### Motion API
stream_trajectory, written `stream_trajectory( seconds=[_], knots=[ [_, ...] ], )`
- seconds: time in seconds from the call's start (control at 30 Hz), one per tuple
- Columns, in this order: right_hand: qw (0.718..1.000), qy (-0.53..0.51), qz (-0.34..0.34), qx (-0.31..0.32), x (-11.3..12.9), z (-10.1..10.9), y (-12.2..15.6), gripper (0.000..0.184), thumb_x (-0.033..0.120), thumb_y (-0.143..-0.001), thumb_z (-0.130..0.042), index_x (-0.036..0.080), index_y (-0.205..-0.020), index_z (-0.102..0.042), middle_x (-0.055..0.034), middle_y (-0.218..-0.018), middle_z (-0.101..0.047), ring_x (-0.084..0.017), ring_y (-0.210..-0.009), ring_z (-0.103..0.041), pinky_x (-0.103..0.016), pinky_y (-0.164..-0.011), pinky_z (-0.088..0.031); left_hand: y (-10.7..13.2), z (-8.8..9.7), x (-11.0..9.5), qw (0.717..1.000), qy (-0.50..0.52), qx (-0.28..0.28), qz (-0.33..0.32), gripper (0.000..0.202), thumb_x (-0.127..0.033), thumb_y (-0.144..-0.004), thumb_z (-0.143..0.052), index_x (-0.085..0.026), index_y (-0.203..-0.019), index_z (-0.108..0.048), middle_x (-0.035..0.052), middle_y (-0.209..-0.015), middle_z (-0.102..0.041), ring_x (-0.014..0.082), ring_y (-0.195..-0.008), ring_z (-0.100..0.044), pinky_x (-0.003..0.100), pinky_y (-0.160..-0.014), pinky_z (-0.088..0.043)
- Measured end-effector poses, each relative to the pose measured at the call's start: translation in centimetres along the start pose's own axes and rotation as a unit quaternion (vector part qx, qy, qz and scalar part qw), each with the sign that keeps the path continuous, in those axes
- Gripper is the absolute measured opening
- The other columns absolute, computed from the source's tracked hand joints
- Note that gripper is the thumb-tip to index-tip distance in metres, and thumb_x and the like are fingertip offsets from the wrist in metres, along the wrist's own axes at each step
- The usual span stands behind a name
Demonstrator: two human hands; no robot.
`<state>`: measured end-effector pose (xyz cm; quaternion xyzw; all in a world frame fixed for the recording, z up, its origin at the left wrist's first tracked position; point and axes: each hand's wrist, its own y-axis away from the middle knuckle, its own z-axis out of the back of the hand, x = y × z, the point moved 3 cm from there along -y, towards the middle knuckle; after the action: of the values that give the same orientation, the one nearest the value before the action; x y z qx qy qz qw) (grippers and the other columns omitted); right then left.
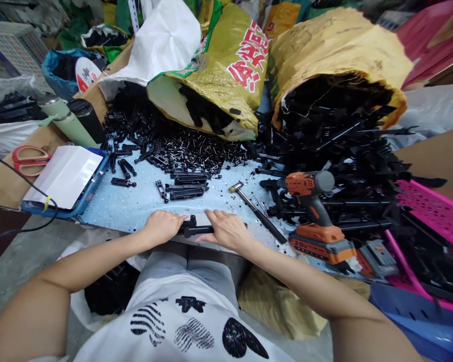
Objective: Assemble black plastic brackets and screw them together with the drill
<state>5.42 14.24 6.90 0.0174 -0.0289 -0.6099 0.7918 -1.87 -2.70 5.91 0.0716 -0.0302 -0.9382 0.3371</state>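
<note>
I can't see the black part's point(192, 230) left end under the left hand point(161, 226); the right hand point(228, 230) covers more of it. The heaped bits point(200, 151) are too small for me to separate. The right edge crops the pink basket point(438, 213); shadow swallows the frayed sack's point(335, 48) depths.

Workpiece point(191, 230) seemingly lies on table point(136, 201), left of hammer point(265, 220).

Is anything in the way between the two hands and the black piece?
Nothing that I can see. The left hand and right hand are both on the black piece. The hammer lies off to the right, not between them.
</note>
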Motion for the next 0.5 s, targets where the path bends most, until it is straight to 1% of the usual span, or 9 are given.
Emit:
stream_trajectory(
  seconds=[0.03, 0.07, 0.1, 0.17, 0.23, 0.33, 0.5],
  knots=[
    [0.999, 0.007, 0.033, -0.02, 0.3, 0.1, -0.6, 0.072, 0.074, -0.08, -0.037, 0.01, -0.107, -0.055, -0.0152, -0.091, -0.059, -0.024, -0.08, -0.055, -0.031, -0.066, -0.033, -0.4, -0.2, 0.0, 1.0, 0.004, 0.002, -0.003, 0.057, -0.043, -0.096, -0.028, -0.008, -0.078, -0.07, 0.0174, -0.072, -0.067, 0.0223, -0.061, -0.061, 0.028, -0.056, -0.035],
    [0.997, 0.013, 0.071, -0.035, 0.7, 0.1, -1.1, 0.069, 0.071, -0.08, -0.042, 0.01, -0.11, -0.053, -0.0157, -0.096, -0.058, -0.025, -0.085, -0.053, -0.033, -0.07, -0.034, -0.7, -0.4, -0.1, 1.0, 0.01, 0.0, -0.005, 0.057, -0.043, -0.096, -0.027, -0.008, -0.079, -0.07, 0.0175, -0.072, -0.067, 0.0226, -0.062, -0.062, 0.028, -0.057, -0.036],
    [0.993, 0.018, 0.106, -0.039, 1.0, 0.1, -1.5, 0.064, 0.067, -0.08, -0.047, 0.01, -0.109, -0.053, -0.0155, -0.097, -0.057, -0.026, -0.087, -0.052, -0.034, -0.072, -0.034, -0.9, -0.5, -0.1, 1.0, 0.016, -0.003, -0.006, 0.058, -0.043, -0.096, -0.027, -0.008, -0.079, -0.07, 0.0173, -0.072, -0.067, 0.0226, -0.062, -0.062, 0.028, -0.057, -0.036],
    [0.989, 0.022, 0.145, -0.031, 1.2, 0.0, -1.8, 0.052, 0.056, -0.082, -0.053, 0.009, -0.103, -0.054, -0.0136, -0.095, -0.055, -0.025, -0.086, -0.05, -0.034, -0.073, -0.033, -0.9, -0.6, -0.1, 1.0, 0.028, -0.011, -0.007, 0.059, -0.044, -0.095, -0.027, -0.009, -0.077, -0.071, 0.0167, -0.071, -0.067, 0.0224, -0.063, -0.063, 0.028, -0.059, -0.038],
    [0.985, 0.009, 0.167, -0.029, 1.2, -0.2, -1.8, 0.047, 0.052, -0.081, -0.057, 0.009, -0.1, -0.054, -0.0121, -0.093, -0.054, -0.023, -0.083, -0.049, -0.034, -0.073, -0.033, -0.7, -0.8, -0.1, 0.999, 0.039, -0.011, -0.013, 0.061, -0.045, -0.096, -0.026, -0.009, -0.076, -0.071, 0.0165, -0.071, -0.067, 0.0221, -0.063, -0.063, 0.029, -0.06, -0.04],
    [0.981, -0.031, 0.189, -0.034, 1.0, -0.9, -1.5, 0.048, 0.05, -0.08, -0.057, 0.008, -0.102, -0.054, -0.0113, -0.093, -0.054, -0.022, -0.083, -0.049, -0.033, -0.075, -0.034, -0.6, -1.5, -0.1, 0.999, 0.036, 0.005, -0.021, 0.064, -0.044, -0.096, -0.022, -0.009, -0.077, -0.071, 0.017, -0.074, -0.068, 0.0234, -0.067, -0.064, 0.03, -0.063, -0.042],
    [0.978, -0.069, 0.192, -0.033, 0.5, -2.1, -1.1, 0.048, 0.048, -0.08, -0.057, 0.008, -0.105, -0.052, -0.0121, -0.094, -0.054, -0.023, -0.085, -0.05, -0.035, -0.078, -0.038, -0.7, -2.0, -0.3, 0.999, 0.02, 0.04, -0.01, 0.067, -0.047, -0.096, -0.017, -0.011, -0.08, -0.072, 0.0143, -0.079, -0.069, 0.0224, -0.074, -0.066, 0.029, -0.067, -0.044]
  ],
)
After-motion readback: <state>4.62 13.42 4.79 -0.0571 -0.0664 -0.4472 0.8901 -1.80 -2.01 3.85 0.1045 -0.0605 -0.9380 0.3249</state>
